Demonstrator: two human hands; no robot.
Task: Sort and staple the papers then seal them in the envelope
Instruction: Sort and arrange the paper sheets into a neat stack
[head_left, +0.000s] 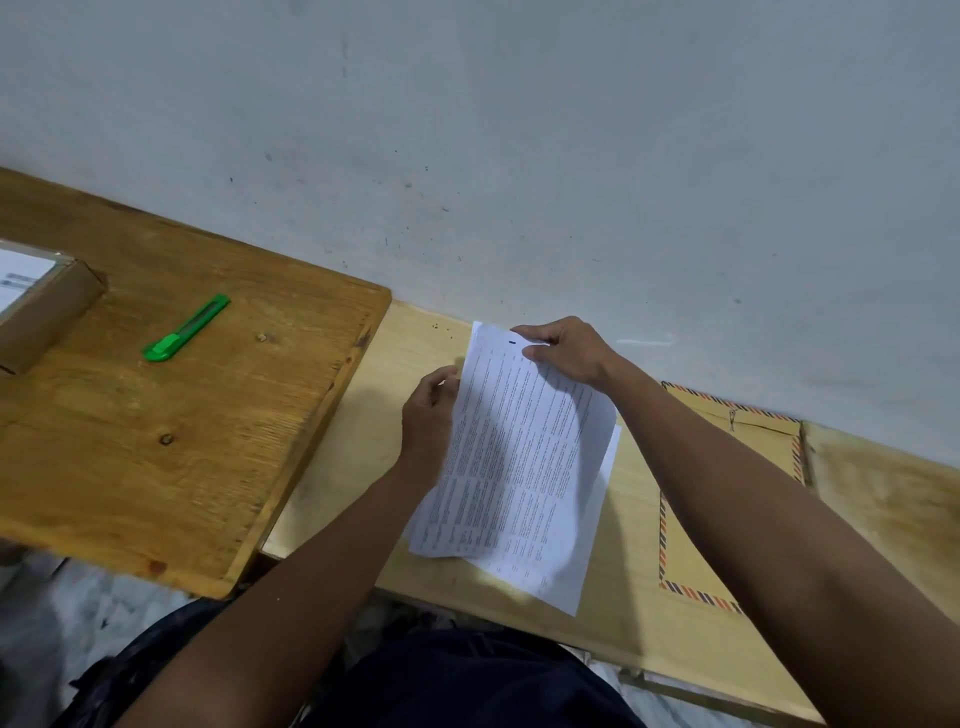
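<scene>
White printed papers lie on the pale board in the head view, left of the striped-edge envelope. The left hand pinches their left edge, the right hand their top corner. Sorting looks underway; stapling and sealing remain, with no stapler visible.

A: Free room? 
B: Bare pale board left of papers; wall blocks behind.
A: Right? 
B: Envelope lies flat. Cutter, box well left.
</scene>
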